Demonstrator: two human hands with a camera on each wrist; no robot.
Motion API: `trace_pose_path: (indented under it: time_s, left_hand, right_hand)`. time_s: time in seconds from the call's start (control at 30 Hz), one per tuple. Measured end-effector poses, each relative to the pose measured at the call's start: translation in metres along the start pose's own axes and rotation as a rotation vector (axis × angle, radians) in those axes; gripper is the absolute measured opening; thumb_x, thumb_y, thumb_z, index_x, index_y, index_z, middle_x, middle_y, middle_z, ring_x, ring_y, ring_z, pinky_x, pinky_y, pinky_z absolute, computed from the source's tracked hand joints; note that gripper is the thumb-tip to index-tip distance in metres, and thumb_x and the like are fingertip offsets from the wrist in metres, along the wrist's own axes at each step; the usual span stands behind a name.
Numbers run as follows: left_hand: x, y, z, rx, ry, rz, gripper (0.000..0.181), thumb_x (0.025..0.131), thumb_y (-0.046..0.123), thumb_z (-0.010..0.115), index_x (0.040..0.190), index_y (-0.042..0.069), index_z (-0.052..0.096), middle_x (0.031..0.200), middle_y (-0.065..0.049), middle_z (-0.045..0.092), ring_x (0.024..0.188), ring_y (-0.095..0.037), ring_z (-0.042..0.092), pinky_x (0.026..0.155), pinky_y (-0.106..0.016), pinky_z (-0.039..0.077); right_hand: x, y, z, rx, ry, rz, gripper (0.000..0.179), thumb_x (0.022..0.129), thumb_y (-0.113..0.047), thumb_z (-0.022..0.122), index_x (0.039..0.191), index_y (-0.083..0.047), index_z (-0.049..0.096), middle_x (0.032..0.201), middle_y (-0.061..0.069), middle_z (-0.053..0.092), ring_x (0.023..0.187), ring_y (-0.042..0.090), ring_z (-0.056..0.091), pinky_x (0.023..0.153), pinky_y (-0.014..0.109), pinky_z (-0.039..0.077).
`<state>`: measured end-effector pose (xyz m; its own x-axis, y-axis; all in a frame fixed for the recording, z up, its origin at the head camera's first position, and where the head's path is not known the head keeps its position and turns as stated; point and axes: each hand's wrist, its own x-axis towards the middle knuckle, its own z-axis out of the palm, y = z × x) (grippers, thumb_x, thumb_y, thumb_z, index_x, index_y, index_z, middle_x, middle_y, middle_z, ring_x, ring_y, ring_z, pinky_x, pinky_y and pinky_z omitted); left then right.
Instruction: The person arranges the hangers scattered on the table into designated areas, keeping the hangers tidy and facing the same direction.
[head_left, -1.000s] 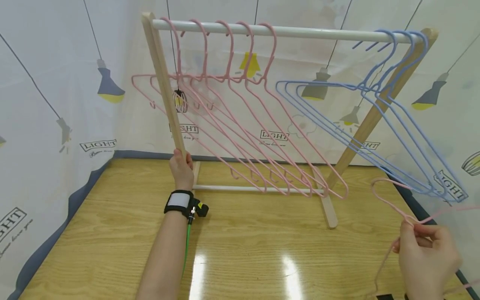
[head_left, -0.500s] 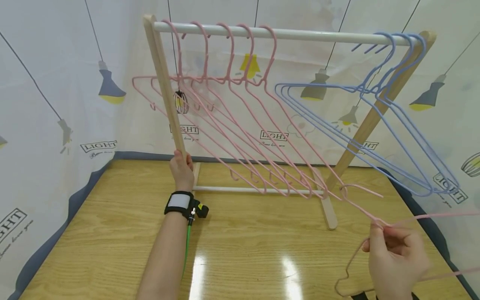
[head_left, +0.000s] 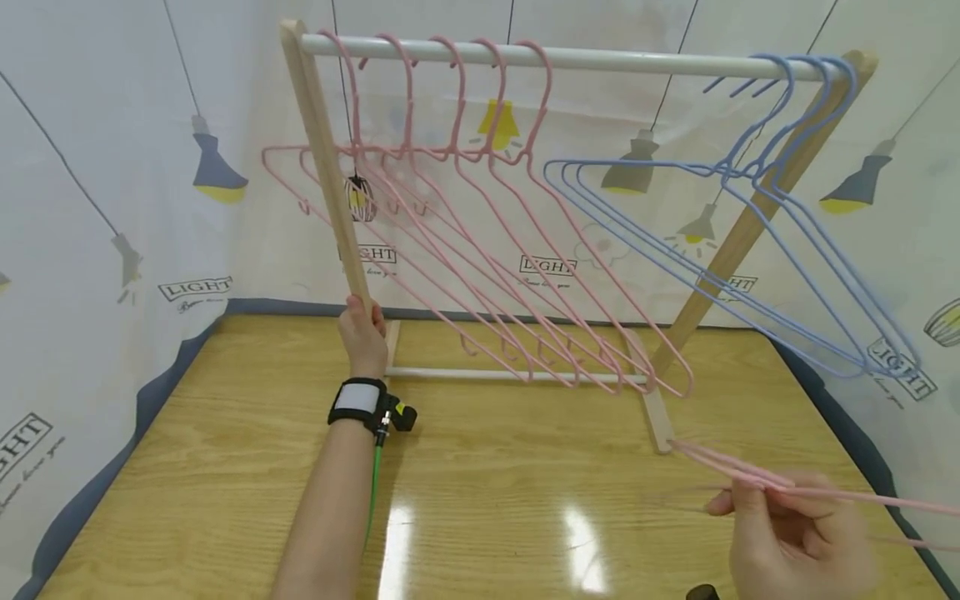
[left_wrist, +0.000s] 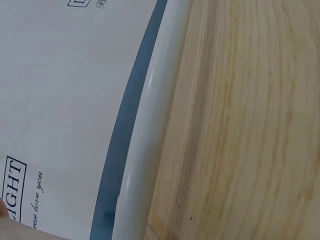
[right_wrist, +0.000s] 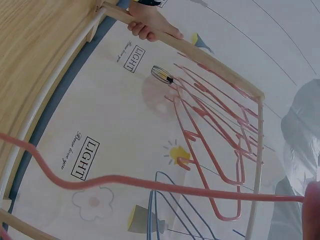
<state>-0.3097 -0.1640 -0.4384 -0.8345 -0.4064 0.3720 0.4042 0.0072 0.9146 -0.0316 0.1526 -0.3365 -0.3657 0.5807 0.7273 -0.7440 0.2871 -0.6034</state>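
Note:
My left hand (head_left: 363, 337) grips the left wooden post (head_left: 330, 179) of a clothes rack, low down near the table. At the lower right my right hand (head_left: 802, 537) pinches a pink clothes hanger (head_left: 870, 497) between thumb and fingers near its neck. That hanger is turned almost edge-on in the head view, its hook end pointing left past the rack's right foot. Its pink wire (right_wrist: 150, 185) crosses the right wrist view. From the rack's white top rail (head_left: 637, 61) hang several pink hangers (head_left: 459, 108) toward the left and three blue hangers (head_left: 783, 108) at the right end.
The rack stands on a wood-grain table (head_left: 487, 467), with a white lower bar (head_left: 450, 374) and a wooden right foot (head_left: 658, 421). White cloth (head_left: 247, 75) printed with lamps surrounds the back and sides. A green cable (head_left: 375, 483) runs from the left wrist camera (head_left: 403, 417).
My right hand has moved left and slightly down with the pink hanger, whose hook has swung lower and turned edge-on. My left hand stays on the post.

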Motion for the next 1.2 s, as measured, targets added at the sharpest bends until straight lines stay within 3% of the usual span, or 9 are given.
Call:
trace_pose_path:
  time_s: [0.1,0.17,0.3,0.47,0.7,0.83,0.93,1.1,1.2]
  left_hand:
    - [0.001,0.0,0.0,0.0,0.01,-0.011,0.085,0.069,0.091,0.032,0.06,0.007,0.043,0.05,0.002,0.033,0.039,-0.008,0.027,0.037,-0.023,0.018]
    - [0.001,0.002,0.0,-0.001,0.013,-0.023,0.087,0.068,0.092,0.031,0.061,0.006,0.044,0.05,0.003,0.033,0.039,-0.008,0.028,0.037,-0.022,0.018]
    - [-0.001,0.006,0.0,0.001,0.0,-0.017,0.098,0.069,0.091,0.032,0.065,-0.006,0.044,0.05,0.004,0.033,0.039,-0.005,0.028,0.038,-0.021,0.019]
    - [-0.008,0.026,-0.001,-0.016,-0.036,0.013,0.106,0.072,0.088,0.035,0.071,-0.018,0.042,0.052,0.003,0.035,0.041,-0.002,0.029,0.039,-0.02,0.021]
    - [-0.012,0.035,-0.001,-0.019,-0.046,0.018,0.107,0.073,0.088,0.036,0.073,-0.02,0.042,0.053,0.002,0.035,0.041,-0.003,0.029,0.04,-0.019,0.022]
    - [-0.012,0.036,-0.001,-0.015,-0.048,0.027,0.107,0.074,0.087,0.035,0.072,-0.019,0.042,0.053,0.002,0.035,0.041,-0.004,0.029,0.04,-0.02,0.022]
    - [-0.012,0.037,-0.001,-0.007,-0.049,0.022,0.107,0.074,0.087,0.034,0.072,-0.019,0.042,0.053,0.003,0.034,0.041,-0.004,0.029,0.04,-0.02,0.022]
    - [-0.013,0.037,-0.001,-0.008,-0.05,0.008,0.107,0.073,0.088,0.034,0.072,-0.019,0.041,0.053,0.002,0.034,0.041,-0.004,0.029,0.04,-0.02,0.021]
    - [-0.013,0.037,-0.001,-0.014,-0.052,0.009,0.108,0.073,0.088,0.035,0.073,-0.02,0.042,0.053,0.002,0.034,0.042,-0.004,0.029,0.04,-0.02,0.021]
  right_hand:
    - [0.0,0.003,0.006,0.014,-0.027,-0.067,0.02,0.074,0.024,0.064,0.064,0.016,0.048,0.074,0.01,0.063,0.055,0.005,0.061,0.058,0.011,0.047]
    - [0.001,0.007,0.011,0.112,-0.054,-0.113,0.021,0.073,0.024,0.065,0.062,0.017,0.047,0.073,0.014,0.063,0.058,0.008,0.063,0.06,0.013,0.048]
    - [0.002,0.012,0.016,0.274,-0.14,-0.143,0.023,0.075,0.022,0.066,0.063,0.019,0.047,0.072,0.018,0.063,0.062,0.011,0.066,0.057,0.014,0.048]
    - [0.003,0.017,0.014,0.34,-0.23,-0.154,0.02,0.077,0.02,0.066,0.067,0.021,0.049,0.071,0.018,0.062,0.062,0.011,0.065,0.056,0.013,0.048]
    - [0.012,0.03,0.003,0.144,-0.368,-0.232,0.03,0.085,0.0,0.072,0.069,0.015,0.051,0.07,0.012,0.061,0.062,0.002,0.062,0.058,0.01,0.045]
    - [0.015,0.041,-0.006,0.104,-0.408,-0.221,0.032,0.086,-0.004,0.072,0.07,0.014,0.052,0.071,0.009,0.063,0.063,0.001,0.061,0.063,0.01,0.046]
    - [0.018,0.049,-0.013,0.229,-0.464,-0.154,0.027,0.086,0.003,0.07,0.073,0.019,0.052,0.073,0.013,0.064,0.065,0.006,0.063,0.066,0.014,0.049]
    - [0.022,0.054,-0.017,0.195,-0.506,-0.134,0.027,0.087,0.003,0.068,0.075,0.02,0.051,0.073,0.013,0.063,0.065,0.007,0.062,0.065,0.014,0.048]
    - [0.027,0.055,-0.014,0.1,-0.491,-0.182,0.03,0.087,-0.002,0.07,0.073,0.017,0.052,0.073,0.009,0.064,0.062,0.002,0.06,0.06,0.011,0.046]
